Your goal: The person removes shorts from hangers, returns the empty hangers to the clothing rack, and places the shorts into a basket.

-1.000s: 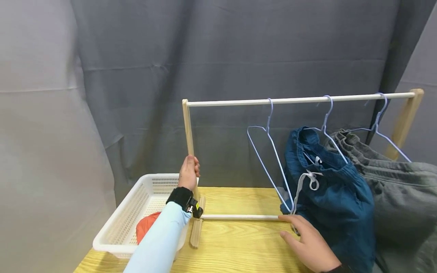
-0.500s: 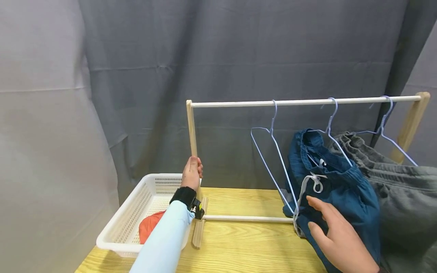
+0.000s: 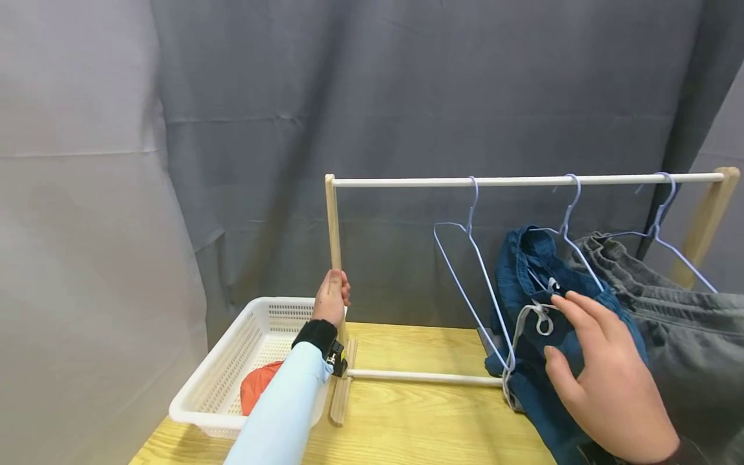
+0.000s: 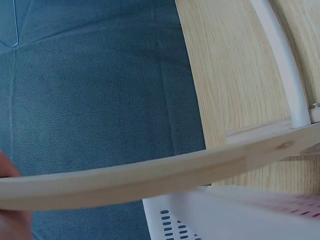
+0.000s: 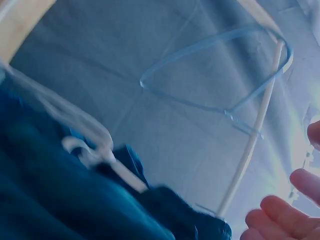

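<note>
Right hand (image 3: 616, 381) rising from near lower rod (image 3: 424, 377) to before blue garment (image 3: 521, 255), fingers parted, holding nothing; left hand (image 3: 333, 299) gripping wooden post (image 3: 333, 226), likely steadying rack (image 3: 407, 183).

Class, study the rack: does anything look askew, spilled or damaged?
Mildly: the blue garment hangs rumpled, its waistband gaping around the hanger, its white drawstring dangling in a loose loop. Nothing visible looks spilled or damaged.

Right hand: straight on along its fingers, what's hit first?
Likely the dark-blue drawstring cloth garment, which lies beyond the right hand in the head view. Depth is unclear there, so the hand might pass over it.
</note>
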